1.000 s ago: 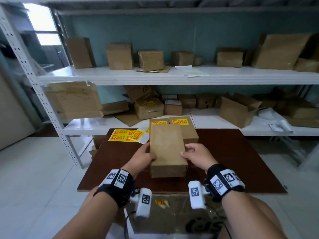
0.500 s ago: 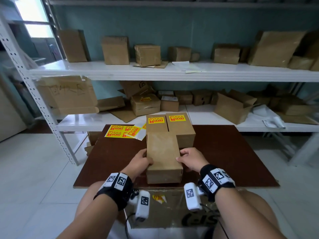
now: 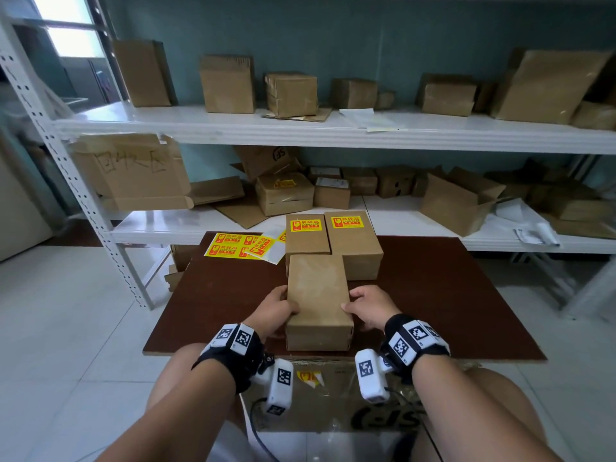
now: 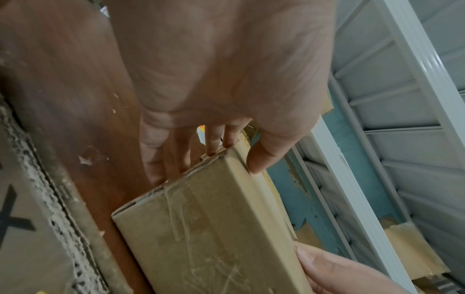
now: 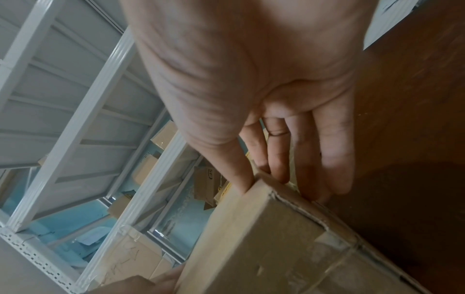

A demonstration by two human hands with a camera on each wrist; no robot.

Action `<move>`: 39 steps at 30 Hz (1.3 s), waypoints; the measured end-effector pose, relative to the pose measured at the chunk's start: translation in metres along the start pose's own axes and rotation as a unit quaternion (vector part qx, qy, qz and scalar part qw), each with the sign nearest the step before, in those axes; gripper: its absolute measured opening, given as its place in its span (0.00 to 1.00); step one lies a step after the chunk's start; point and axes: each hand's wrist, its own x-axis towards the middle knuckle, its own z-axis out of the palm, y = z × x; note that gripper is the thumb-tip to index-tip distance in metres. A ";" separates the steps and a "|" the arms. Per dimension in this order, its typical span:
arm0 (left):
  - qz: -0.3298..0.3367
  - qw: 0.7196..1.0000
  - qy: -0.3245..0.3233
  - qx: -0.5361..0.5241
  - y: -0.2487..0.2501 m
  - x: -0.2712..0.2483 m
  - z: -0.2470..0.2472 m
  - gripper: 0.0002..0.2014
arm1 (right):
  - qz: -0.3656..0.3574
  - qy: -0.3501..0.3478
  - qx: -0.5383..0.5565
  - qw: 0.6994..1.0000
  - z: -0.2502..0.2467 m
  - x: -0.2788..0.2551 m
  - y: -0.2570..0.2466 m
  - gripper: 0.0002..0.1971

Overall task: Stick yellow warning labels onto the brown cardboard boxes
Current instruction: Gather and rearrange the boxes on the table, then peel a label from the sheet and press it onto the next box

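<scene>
A plain brown cardboard box (image 3: 316,295) lies on the dark brown table (image 3: 433,295), near its front edge. My left hand (image 3: 278,310) grips its left side, thumb on the top face, fingers down the side (image 4: 214,143). My right hand (image 3: 368,306) grips its right side in the same way, thumb on top (image 5: 234,171). Just behind it stand two brown boxes, the left one (image 3: 306,235) and the right one (image 3: 353,241), each with a yellow warning label (image 3: 347,222) on top. Sheets of yellow labels (image 3: 240,245) lie at the table's back left.
White metal shelving (image 3: 300,131) behind the table carries several cardboard boxes on two levels. A large open carton (image 3: 333,395) sits below the table's front edge, between my knees. The floor (image 3: 66,328) is pale tile.
The box has come slightly closer to the table's front edge, with both hands still gripping its sides. The head view has tilted a little.
</scene>
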 end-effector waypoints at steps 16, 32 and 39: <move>-0.085 0.992 0.071 0.067 0.046 0.082 -0.056 0.13 | -0.025 0.010 -0.009 1.000 -0.038 0.045 -0.032 0.20; -0.068 0.844 0.025 0.531 0.063 0.200 -0.098 0.27 | -0.092 -0.019 -0.018 0.995 -0.041 0.139 -0.048 0.07; -0.075 0.796 -0.015 0.601 0.045 0.222 -0.098 0.28 | -0.114 -0.025 -0.052 0.992 -0.039 0.144 -0.055 0.08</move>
